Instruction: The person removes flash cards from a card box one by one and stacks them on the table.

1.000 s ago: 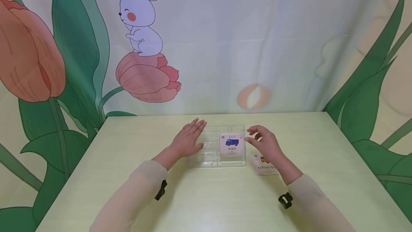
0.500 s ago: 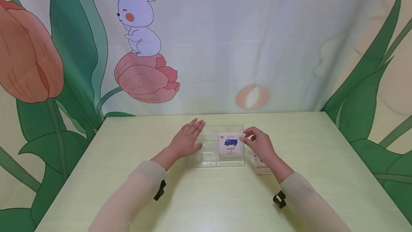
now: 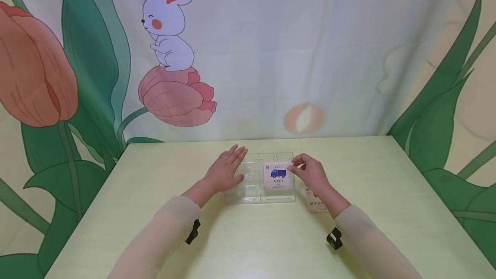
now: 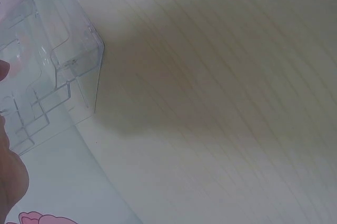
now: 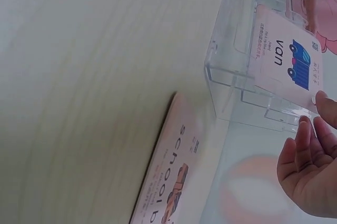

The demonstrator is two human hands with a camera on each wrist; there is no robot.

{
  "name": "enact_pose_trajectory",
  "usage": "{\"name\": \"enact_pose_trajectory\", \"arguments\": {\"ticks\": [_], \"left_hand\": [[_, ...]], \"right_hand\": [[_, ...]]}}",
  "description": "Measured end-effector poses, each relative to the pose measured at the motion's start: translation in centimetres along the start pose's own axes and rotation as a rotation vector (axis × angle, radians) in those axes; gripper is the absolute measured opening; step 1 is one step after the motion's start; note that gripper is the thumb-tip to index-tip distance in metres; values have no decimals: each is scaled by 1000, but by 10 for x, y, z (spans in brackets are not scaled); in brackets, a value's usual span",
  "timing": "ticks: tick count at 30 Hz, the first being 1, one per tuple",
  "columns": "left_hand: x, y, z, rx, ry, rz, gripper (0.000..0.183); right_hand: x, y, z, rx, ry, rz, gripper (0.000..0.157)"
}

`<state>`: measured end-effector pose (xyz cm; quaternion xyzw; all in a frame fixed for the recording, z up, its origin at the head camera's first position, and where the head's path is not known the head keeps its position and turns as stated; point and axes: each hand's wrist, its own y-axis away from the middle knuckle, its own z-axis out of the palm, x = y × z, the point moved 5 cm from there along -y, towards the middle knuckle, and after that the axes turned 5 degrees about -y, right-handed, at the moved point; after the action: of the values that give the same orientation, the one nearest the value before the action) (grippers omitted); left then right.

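Observation:
A clear plastic tiered rack (image 3: 248, 193) stands on the table, divided into a left and a right column. In the right column leans a pale pink flash card (image 3: 277, 177) with a blue truck and the word "van". My right hand (image 3: 311, 172) pinches the card's right edge, thumb (image 5: 327, 109) on its printed face and fingers curled behind. My left hand (image 3: 224, 171) rests on the left side of the rack with its fingers straight. Partly covered by my right forearm, a "school b..." card (image 3: 315, 203) lies right of the rack.
The pale wood-grain table (image 3: 255, 244) runs back to a printed curtain (image 3: 248, 55) with a rabbit and tulips. Black wrist straps (image 3: 334, 238) hang below both sleeves.
My right hand has moved left, from just beside the van card onto its right edge, and its forearm now covers more of the school bus card. The left hand stays put.

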<state>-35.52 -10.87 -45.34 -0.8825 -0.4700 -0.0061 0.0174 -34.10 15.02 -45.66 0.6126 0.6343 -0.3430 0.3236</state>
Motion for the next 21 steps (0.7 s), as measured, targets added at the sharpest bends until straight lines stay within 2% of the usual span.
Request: {"name": "enact_pose_trajectory", "arguments": {"ticks": [7, 21], "left_hand": [[-1, -1, 1, 20, -6, -2, 77], [-1, 0, 2, 8, -6, 0, 78]], "right_hand": [[-3, -2, 0, -3, 8, -3, 26], [-3, -5, -1, -24, -9, 12, 14]]}}
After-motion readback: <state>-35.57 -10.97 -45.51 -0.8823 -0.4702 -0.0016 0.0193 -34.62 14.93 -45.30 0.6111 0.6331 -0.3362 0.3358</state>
